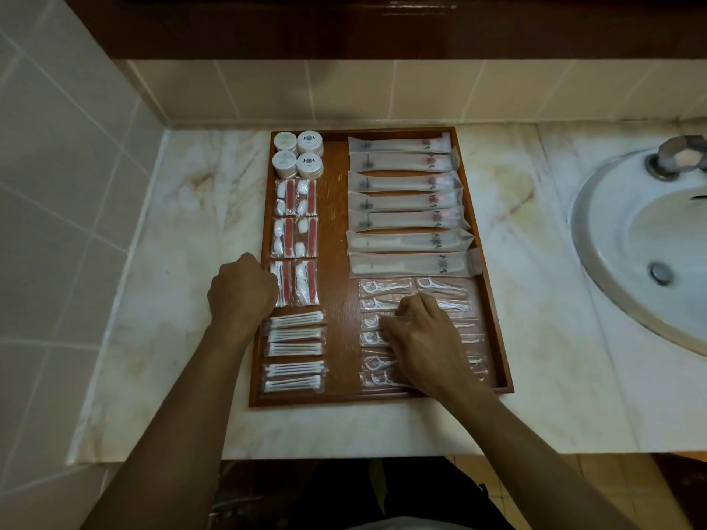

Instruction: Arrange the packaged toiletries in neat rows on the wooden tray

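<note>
A: Where do things stand on the flat brown wooden tray (338, 262) on the pale marble bench (183, 208)?

B: Nearly filled. The clear plastic floss-pick packets (386, 286) lie in rows at its near right corner, below the long frosted toothbrush sleeves (401, 183). White cotton-swab packets (294, 350) sit near left, round white jars (298, 153) at the far left.

A: And the hands?

B: The right hand (421, 338) rests on the floss packets, fingers (401, 307) loosely bent, touching the film; whether they pinch one I cannot tell. The left hand (241, 292) is curled into a fist at the tray's left rim; whether it holds anything is hidden.

A: How will those packets handle?

B: Likely feather-light, slippery and crinkly. I'd nudge them by an edge with flat fingertips rather than lift.
</note>
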